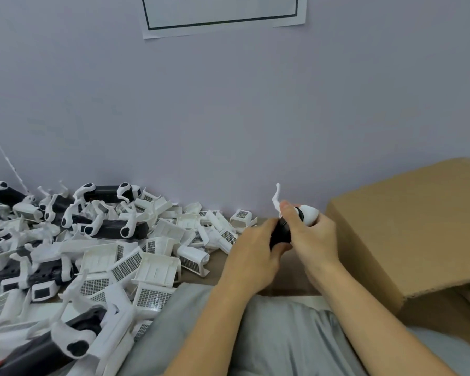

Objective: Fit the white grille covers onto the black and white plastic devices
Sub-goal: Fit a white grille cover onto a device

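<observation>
Both hands, the left hand (251,248) and right hand (311,234), are gripping one black and white plastic device (285,229) with curled fingers, and its thin white leg (276,196) is risking snapping if they are squeezing too hard.

A brown tabletop (288,278) runs along the foot of a pale wall, visible mainly at centre frame. On its left portion lies a dense heap of white grille covers (158,270), many showing dark mesh panels, mixed with black and white plastic devices (114,229); the heap reaches the lower left corner of the frame. At right frame stands a brown cardboard box (418,226), close to the wall.
</observation>
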